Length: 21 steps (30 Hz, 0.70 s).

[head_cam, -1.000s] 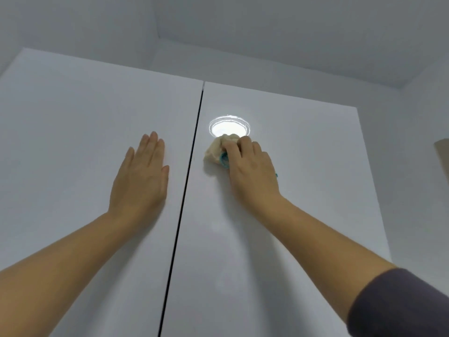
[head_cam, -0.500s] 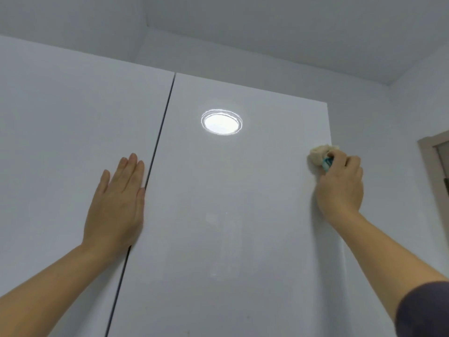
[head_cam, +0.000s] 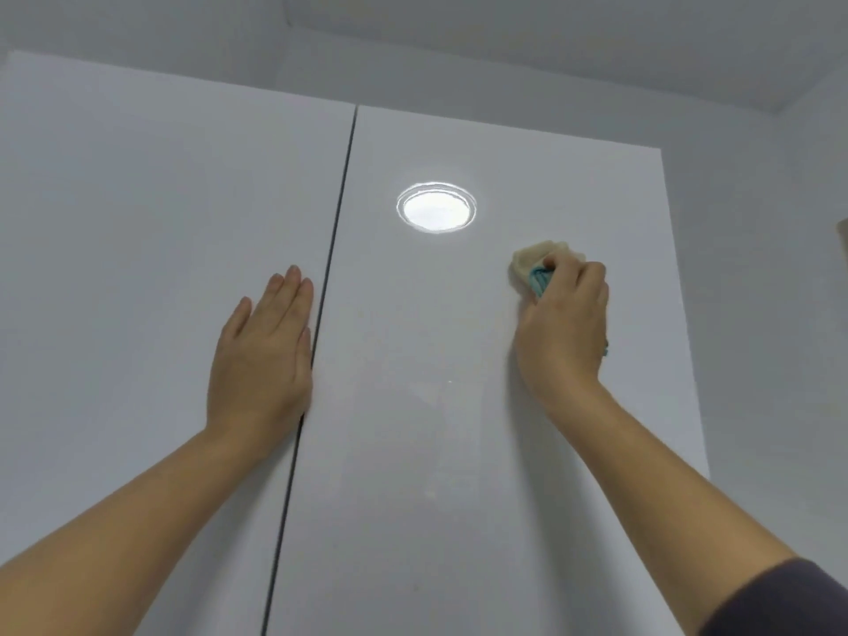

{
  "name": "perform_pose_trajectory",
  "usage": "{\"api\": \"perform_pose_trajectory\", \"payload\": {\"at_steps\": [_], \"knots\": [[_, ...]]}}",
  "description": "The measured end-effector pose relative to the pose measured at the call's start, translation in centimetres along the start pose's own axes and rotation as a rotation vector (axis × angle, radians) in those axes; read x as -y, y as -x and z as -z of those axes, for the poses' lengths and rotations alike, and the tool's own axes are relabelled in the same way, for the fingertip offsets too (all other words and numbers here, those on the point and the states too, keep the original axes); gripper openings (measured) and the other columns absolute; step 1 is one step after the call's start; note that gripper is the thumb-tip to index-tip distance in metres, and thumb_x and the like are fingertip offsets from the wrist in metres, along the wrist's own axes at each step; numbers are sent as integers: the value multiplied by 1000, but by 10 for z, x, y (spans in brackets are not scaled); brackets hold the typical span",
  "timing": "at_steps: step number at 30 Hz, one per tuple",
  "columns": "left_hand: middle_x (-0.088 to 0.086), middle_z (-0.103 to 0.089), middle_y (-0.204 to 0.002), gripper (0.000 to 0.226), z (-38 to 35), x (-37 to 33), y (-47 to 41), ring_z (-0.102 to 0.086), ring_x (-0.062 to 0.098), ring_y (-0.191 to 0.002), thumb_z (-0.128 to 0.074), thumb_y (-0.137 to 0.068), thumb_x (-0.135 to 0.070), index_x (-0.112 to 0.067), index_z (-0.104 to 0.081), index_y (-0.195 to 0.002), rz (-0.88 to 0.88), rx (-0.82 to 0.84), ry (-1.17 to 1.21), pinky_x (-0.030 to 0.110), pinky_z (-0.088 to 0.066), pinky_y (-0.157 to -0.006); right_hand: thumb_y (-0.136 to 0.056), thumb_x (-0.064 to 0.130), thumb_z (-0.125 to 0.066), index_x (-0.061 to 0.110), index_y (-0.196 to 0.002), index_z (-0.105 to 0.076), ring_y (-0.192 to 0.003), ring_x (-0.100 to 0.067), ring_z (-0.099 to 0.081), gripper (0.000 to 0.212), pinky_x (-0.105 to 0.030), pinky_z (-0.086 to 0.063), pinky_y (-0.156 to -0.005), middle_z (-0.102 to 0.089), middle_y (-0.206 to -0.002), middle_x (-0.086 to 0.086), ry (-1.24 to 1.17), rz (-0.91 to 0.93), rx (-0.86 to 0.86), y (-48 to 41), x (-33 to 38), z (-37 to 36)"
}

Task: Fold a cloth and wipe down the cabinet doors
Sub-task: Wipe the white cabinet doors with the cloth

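Note:
Two glossy white cabinet doors fill the view, the left door (head_cam: 137, 268) and the right door (head_cam: 436, 406), split by a dark vertical gap. My right hand (head_cam: 564, 323) grips a bunched cream and teal cloth (head_cam: 532, 266) and presses it against the upper right part of the right door. My left hand (head_cam: 261, 355) lies flat with straight fingers on the left door, right beside the gap. Most of the cloth is hidden under my right hand.
A round ceiling light is reflected in the right door (head_cam: 436, 213) above and left of the cloth. The white wall (head_cam: 757, 268) begins just past the door's right edge, and the ceiling (head_cam: 550, 48) is close above the door tops.
My right hand has slid the cloth back left from the right door's right edge toward its middle. My left hand stays flat by the gap. The camera has shifted.

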State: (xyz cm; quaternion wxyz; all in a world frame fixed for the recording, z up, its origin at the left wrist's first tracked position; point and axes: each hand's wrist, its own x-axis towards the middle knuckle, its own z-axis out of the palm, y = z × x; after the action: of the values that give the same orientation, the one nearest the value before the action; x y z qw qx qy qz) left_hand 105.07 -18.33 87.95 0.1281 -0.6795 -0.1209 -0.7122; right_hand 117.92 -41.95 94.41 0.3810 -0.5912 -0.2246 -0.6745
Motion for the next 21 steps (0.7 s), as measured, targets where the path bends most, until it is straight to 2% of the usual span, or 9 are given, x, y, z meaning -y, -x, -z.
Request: {"api": "perform_pose_trajectory", "payload": {"at_steps": [3, 6, 9, 16, 19, 21], "knots": [[0, -37, -151, 50, 7, 12, -3, -32, 12, -140, -30, -94, -16, -12, -42, -143, -61, 11, 16, 34, -24, -110, -74, -5, -60, -2, -113, -56, -87, -38, -53, 40, -42, -47, -69, -54, -106, -24, -23, 97, -5, 12, 51, -22], [-5, -37, -151, 50, 12, 26, -6, -32, 7, -139, -35, -94, -16, -17, -43, -143, -121, 48, 32, 28, -24, -107, -62, -9, -67, -1, -103, -62, -72, -36, -55, 42, -34, -44, -56, -59, -94, -23, -77, 186, 9, 28, 106, -38], [-5, -34, -152, 50, 13, 36, -7, -28, 7, -140, -34, -95, -17, -18, -41, -145, -178, 66, 46, 27, -22, -108, -60, -7, -73, 1, -100, -64, -66, -30, -55, 42, -33, -46, -51, -62, -91, -19, -93, 266, 21, 42, 139, -45], [-5, -32, -153, 53, 10, 39, -5, -25, 7, -142, -32, -94, -15, -16, -37, -147, -191, 58, 77, 26, -17, -112, -72, -2, -64, 6, -108, -61, -73, -28, -51, 38, -40, -45, -57, -60, -101, -14, -124, 609, 119, 68, 125, -38], [-4, -31, -154, 52, 11, 39, -5, -24, 7, -142, -31, -95, -15, -16, -37, -146, -193, 62, 62, 25, -16, -112, -76, 0, -58, 9, -111, -59, -75, -28, -50, 36, -39, -40, -58, -59, -102, -11, -98, 771, 165, 77, 104, -28], [-2, -33, -153, 52, 12, 36, -4, -28, 10, -141, -33, -93, -14, -14, -39, -145, -190, 50, 37, 27, -19, -111, -77, 3, -57, 10, -112, -59, -75, -29, -50, 36, -37, -39, -58, -60, -102, -11, -46, 809, 174, 68, 88, -23]]}}
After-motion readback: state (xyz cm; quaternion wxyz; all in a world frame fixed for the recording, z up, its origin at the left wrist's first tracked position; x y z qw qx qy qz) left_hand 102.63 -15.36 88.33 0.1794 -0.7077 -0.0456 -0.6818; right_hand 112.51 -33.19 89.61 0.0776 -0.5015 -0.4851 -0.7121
